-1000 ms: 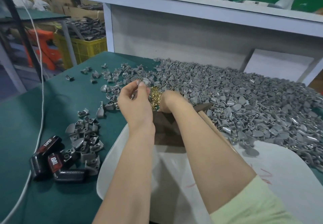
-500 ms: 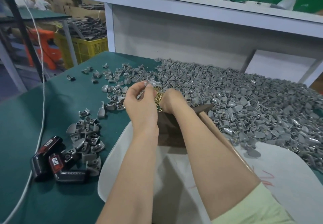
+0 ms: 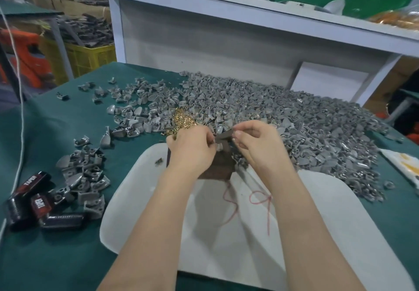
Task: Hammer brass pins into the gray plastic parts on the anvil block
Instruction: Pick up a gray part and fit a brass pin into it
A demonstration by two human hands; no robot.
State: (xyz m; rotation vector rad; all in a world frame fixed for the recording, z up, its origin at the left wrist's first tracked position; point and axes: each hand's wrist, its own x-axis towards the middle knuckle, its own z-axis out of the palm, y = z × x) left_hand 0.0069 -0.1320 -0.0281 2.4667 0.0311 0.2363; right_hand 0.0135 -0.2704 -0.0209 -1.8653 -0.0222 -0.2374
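A dark anvil block stands at the far edge of the white mat. My left hand holds a gray plastic part on top of the block. My right hand is just right of it, thumb and forefinger pinching a small thing that looks like a brass pin at the part. A dark wedge between the hands may be the hammer head; its handle is hidden. Loose brass pins lie heaped just beyond my left hand.
A big heap of gray parts covers the green table behind and to the right. A smaller heap of them and black-and-red cases lie at the left. The white mat has red scribbles. A white shelf stands behind.
Both hands drew back from the brass pin heap toward me and now sit over the anvil block. The right hand moved out to the right of the left one.
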